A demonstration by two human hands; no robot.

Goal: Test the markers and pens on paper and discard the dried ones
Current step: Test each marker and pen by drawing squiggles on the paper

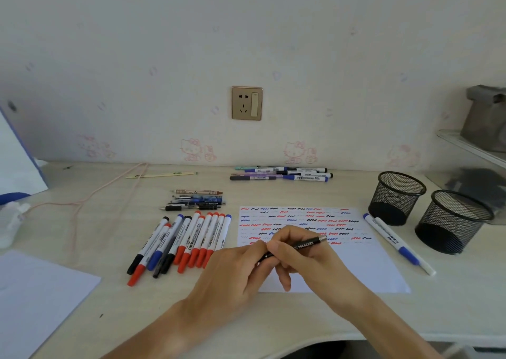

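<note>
I'm watching over the scribbled paper [323,265], flimsy and liable to slide. My right hand [298,254] is curling round the black pen [304,245] mid-barrel; it's light, stiff, smooth. My left hand [241,265] is pinching its near end, probably the cap, though that's hidden.

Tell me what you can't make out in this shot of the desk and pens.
- Head view: the black pen's tip is hidden by the left hand and right hand.
- Whether that pen writes: unclear, the hands cover that part of the paper.
- Print on the whiteboard markers: too small to read.
- Grey object on the shelf: cut off by the right edge.
</note>
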